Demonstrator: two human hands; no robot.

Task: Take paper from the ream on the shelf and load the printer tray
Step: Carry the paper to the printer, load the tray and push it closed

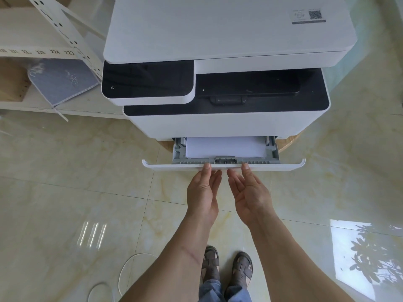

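Paper (225, 147) already lies in the printer's (218, 62) half-open tray (224, 165). Your left hand (204, 190) and right hand (247, 190) rest loosely open against the tray's front edge, holding nothing. Judging by this, only pushing the tray shut remains.

Single view from a wide-angle camera worn on the head, looking forward and steeply down. The lens stands above and in front of the printer (218, 68), which fills the frame from 10 to 2 o'clock; its top and the pulled-out tray (224, 165) are seen from above. Both forearms enter from 6 o'clock and reach toward the centre, the left hand (204, 192) and right hand (248, 195) near mid-frame at the tray's front edge. The feet (226, 269) sit at 6 o'clock, directly beneath the camera. A shelf (32, 35) occupies 10 o'clock. Straight lines bow toward the edges. There is no second view to share any part of the scene.
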